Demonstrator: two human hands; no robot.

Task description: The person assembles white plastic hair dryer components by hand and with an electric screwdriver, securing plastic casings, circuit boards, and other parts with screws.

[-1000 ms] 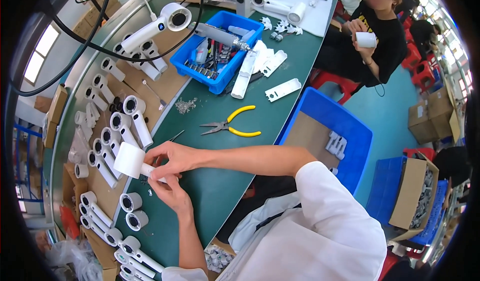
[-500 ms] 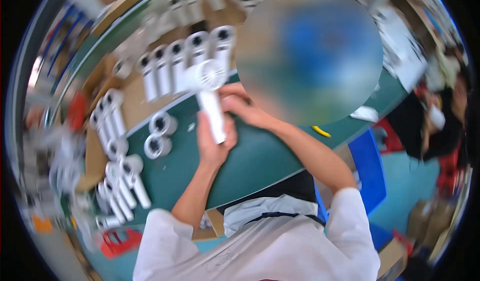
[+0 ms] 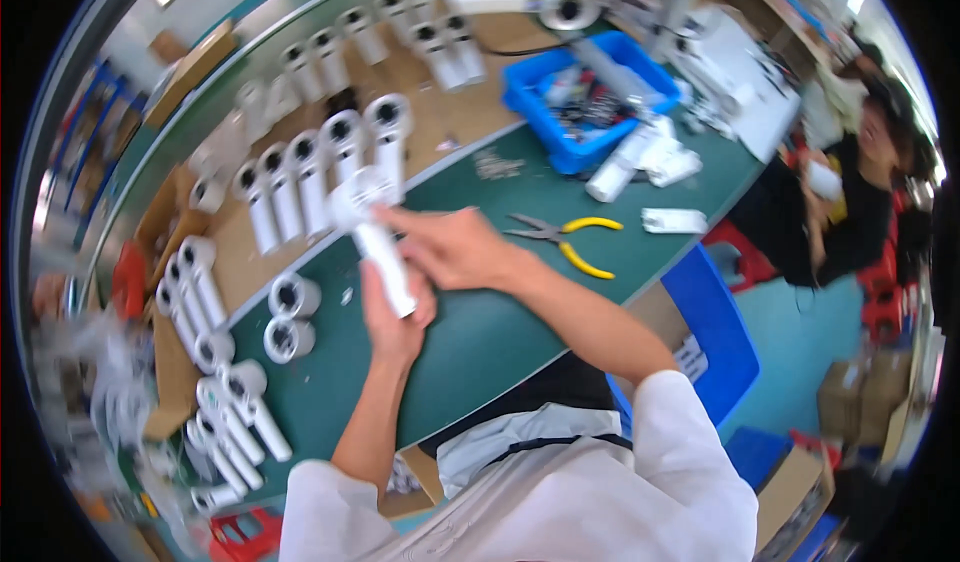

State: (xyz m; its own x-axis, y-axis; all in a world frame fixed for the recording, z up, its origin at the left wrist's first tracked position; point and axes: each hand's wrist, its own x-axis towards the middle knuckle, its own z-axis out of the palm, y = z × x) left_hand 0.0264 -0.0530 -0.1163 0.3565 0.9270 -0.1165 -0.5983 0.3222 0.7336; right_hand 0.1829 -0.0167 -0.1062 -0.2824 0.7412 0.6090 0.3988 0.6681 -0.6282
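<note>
- I am gripping the white handheld fan (image 3: 375,242) above the green tabletop (image 3: 480,332): left hand (image 3: 395,322) clamped on its handle, right hand (image 3: 455,247) pinching near its head.
- Finished-looking fans (image 3: 320,172) are lying in rows at ten o'clock; ring parts (image 3: 290,317) at eight o'clock are waiting, so I judge work midway.

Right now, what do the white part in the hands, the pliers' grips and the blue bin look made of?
White handheld part: looks like moulded plastic, matt white, with smooth rounded edges; motion blur hides finer detail.
Pliers: yellow grips look like a rubbery or plastic coating; the jaws are grey, probably metal.
Blue bin: rigid plastic by its look, uniform colour with slightly glossy walls.
</note>
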